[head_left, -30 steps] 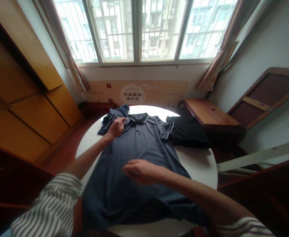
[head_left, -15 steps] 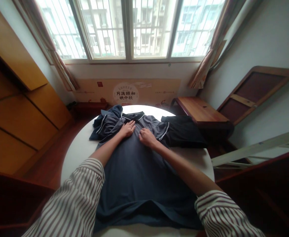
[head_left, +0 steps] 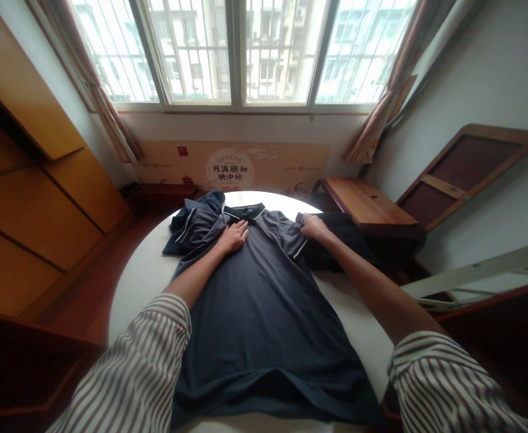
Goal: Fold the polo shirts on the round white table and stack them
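A dark blue polo shirt (head_left: pixel 255 300) lies face up on a round white table (head_left: pixel 142 276), its collar pointing toward the window. My left hand (head_left: pixel 233 236) rests flat on the shirt's chest just left of the collar, fingers stretched out. My right hand (head_left: pixel 313 227) sits at the end of the shirt's right sleeve with its white-piped cuff, fingers curled on the cloth there. The shirt's left sleeve (head_left: pixel 192 225) is bunched up at the table's far left.
A black garment (head_left: pixel 349 240) lies on the table's right side beside the sleeve. A low wooden bench (head_left: pixel 367 204) stands beyond it, a printed cardboard panel (head_left: pixel 232 168) leans under the window, wooden cabinets (head_left: pixel 42 198) fill the left and a framed board (head_left: pixel 462 174) leans right.
My right hand has moved from the shirt's middle up to the chest, then out right to the sleeve end. My left hand has settled flat by the collar.
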